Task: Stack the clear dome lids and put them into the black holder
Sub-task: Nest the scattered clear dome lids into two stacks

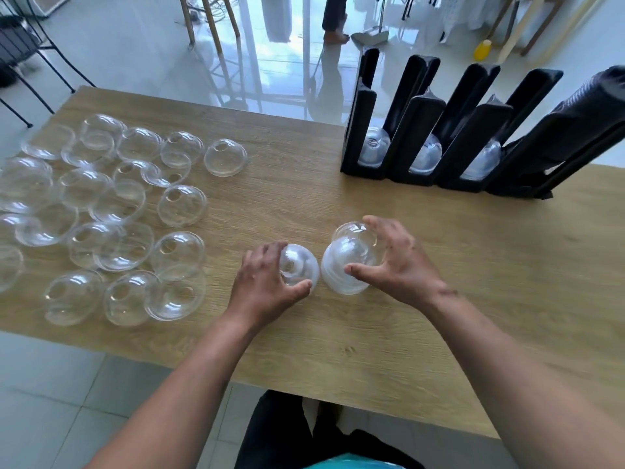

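Item: single dome lid [299,265], gripped in my left hand [263,282]. Partner: short lid stack [348,265], clasped by my right hand [399,262], just to its right (nearly touching). Black holder [439,130] stands far right on the bench [439,299], nearer the right hand.

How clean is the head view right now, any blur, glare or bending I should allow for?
Head view: the loose lids at far left smear together; the left hand and right hand, gripping a lid and a stack, look slightly soft. Window light glares off the floor. Wide-angle distortion splays the black holder and curves the table edges.
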Demonstrator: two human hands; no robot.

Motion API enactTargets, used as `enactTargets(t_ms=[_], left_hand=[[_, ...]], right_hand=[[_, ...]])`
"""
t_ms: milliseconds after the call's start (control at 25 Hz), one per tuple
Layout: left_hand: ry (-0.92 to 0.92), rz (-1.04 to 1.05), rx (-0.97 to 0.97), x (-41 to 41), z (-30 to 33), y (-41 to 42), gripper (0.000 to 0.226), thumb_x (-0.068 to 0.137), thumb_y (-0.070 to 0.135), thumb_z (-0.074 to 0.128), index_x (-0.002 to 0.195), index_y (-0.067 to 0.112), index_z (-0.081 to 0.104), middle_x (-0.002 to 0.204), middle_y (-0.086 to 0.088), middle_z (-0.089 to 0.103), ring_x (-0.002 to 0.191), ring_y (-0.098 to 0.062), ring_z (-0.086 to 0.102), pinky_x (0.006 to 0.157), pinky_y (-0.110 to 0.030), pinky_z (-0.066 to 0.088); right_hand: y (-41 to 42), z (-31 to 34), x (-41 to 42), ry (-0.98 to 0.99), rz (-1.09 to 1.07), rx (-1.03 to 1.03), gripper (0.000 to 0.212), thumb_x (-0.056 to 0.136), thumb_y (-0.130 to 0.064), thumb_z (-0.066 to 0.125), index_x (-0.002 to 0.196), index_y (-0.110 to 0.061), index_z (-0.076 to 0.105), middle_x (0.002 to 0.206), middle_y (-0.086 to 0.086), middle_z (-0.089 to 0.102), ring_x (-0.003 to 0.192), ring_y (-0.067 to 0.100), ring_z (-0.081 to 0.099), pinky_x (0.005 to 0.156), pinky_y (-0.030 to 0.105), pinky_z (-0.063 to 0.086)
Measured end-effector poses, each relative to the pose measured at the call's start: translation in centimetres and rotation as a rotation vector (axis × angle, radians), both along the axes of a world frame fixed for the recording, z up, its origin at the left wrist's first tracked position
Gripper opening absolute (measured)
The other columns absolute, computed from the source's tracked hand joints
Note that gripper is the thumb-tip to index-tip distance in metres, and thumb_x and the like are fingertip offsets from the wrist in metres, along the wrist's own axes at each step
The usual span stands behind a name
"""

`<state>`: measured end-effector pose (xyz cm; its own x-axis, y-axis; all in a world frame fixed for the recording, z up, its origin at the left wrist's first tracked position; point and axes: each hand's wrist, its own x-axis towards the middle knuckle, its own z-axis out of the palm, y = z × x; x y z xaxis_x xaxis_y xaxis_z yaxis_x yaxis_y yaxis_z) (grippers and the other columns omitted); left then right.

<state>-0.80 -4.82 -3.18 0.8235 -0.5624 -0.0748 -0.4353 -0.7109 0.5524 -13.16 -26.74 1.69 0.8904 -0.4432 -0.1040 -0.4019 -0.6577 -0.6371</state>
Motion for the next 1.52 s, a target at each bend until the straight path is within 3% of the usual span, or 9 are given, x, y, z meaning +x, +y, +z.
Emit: enactTargets(t_ms=[440, 680, 840, 960, 1040, 1240, 1360, 1520], left_hand=[[-0.129, 0.005, 0.246, -0.7, 1.0, -1.8, 0.093, 0.073, 0.066, 0.063, 0.153, 0.026, 0.036, 0.14, -0.003, 0.055, 0.123, -0.028, 0.05, 0.101, -0.044, 0.042], [-0.049, 0.021, 0.324, -0.4, 1.2, -2.4, 0.092, 0.071, 0.068, 0.062, 0.152, 0.032, 0.036, 0.139, -0.004, 0.055, 0.124, -0.029, 0.051, 0.102, -0.045, 0.042], [-0.022, 0.026, 0.151, -0.8, 2.4, -0.8, 0.097, 0.077, 0.073, 0.063, 0.156, 0.027, 0.03, 0.14, 0.0, 0.054, 0.123, -0.025, 0.05, 0.102, -0.042, 0.042], [-0.318, 0.131, -0.056, -1.1, 2.7, 4.4, 0.061, 0.087, 0.053, 0.063, 0.138, 0.021, 0.056, 0.125, 0.002, 0.065, 0.109, -0.021, 0.054, 0.094, -0.038, 0.049], [-0.473, 0.223, -0.019, -1.0, 2.1, 8.5, 0.043, 0.085, 0.035, 0.068, 0.125, 0.018, 0.067, 0.117, 0.0, 0.07, 0.105, -0.022, 0.055, 0.09, -0.04, 0.051], [-0.372, 0.221, 0.338, -1.7, 1.4, 12.8, 0.027, 0.078, 0.023, 0.08, 0.103, 0.017, 0.075, 0.103, 0.001, 0.072, 0.1, -0.027, 0.058, 0.083, -0.04, 0.047], [-0.347, 0.185, 0.142, -2.6, 1.4, 13.5, 0.016, 0.081, 0.015, 0.077, 0.097, 0.019, 0.076, 0.088, 0.004, 0.072, 0.091, -0.023, 0.06, 0.079, -0.037, 0.049], [0.043, 0.422, -0.284, -3.9, 2.5, 13.7, 0.019, 0.09, 0.02, 0.071, 0.106, 0.03, 0.076, 0.097, 0.018, 0.074, 0.094, -0.003, 0.066, 0.081, -0.023, 0.053]], right_hand=[[0.8, -2.9, -0.4, 0.071, 0.007, -0.041, 0.096, 0.071, -0.057, 0.081, 0.152, -0.028, 0.039, 0.142, 0.0, 0.049, 0.132, 0.02, 0.047, 0.109, 0.042, 0.044], [1.0, -3.4, -0.3, 0.055, -0.018, -0.05, 0.097, 0.071, -0.054, 0.082, 0.154, -0.027, 0.038, 0.142, 0.001, 0.049, 0.131, 0.02, 0.047, 0.108, 0.04, 0.045], [0.7, -2.4, -0.6, 0.08, 0.03, -0.064, 0.105, 0.073, -0.06, 0.08, 0.158, -0.026, 0.029, 0.151, 0.003, 0.046, 0.138, 0.023, 0.042, 0.112, 0.043, 0.041], [1.3, -0.7, 0.1, -0.055, 0.07, -0.079, 0.098, 0.074, -0.062, 0.076, 0.155, -0.024, 0.035, 0.149, 0.004, 0.049, 0.136, 0.023, 0.044, 0.106, 0.036, 0.038], [2.5, 0.4, 1.9, -0.153, 0.118, -0.083, 0.082, 0.078, -0.052, 0.079, 0.148, -0.021, 0.048, 0.144, 0.006, 0.056, 0.134, 0.024, 0.047, 0.106, 0.037, 0.041], [8.3, 1.3, 9.6, -0.177, 0.395, -0.103, 0.052, 0.088, -0.032, 0.077, 0.136, -0.02, 0.064, 0.141, 0.005, 0.06, 0.132, 0.026, 0.051, 0.108, 0.042, 0.044], [12.8, 0.1, 14.6, -0.162, 0.588, -0.164, 0.048, 0.091, -0.034, 0.072, 0.137, -0.025, 0.062, 0.143, 0.002, 0.058, 0.132, 0.025, 0.049, 0.106, 0.041, 0.045], [17.0, -2.3, 19.8, -0.076, 0.74, -0.198, 0.05, 0.095, -0.033, 0.065, 0.143, -0.035, 0.055, 0.147, 0.003, 0.052, 0.135, 0.026, 0.044, 0.105, 0.037, 0.04]])
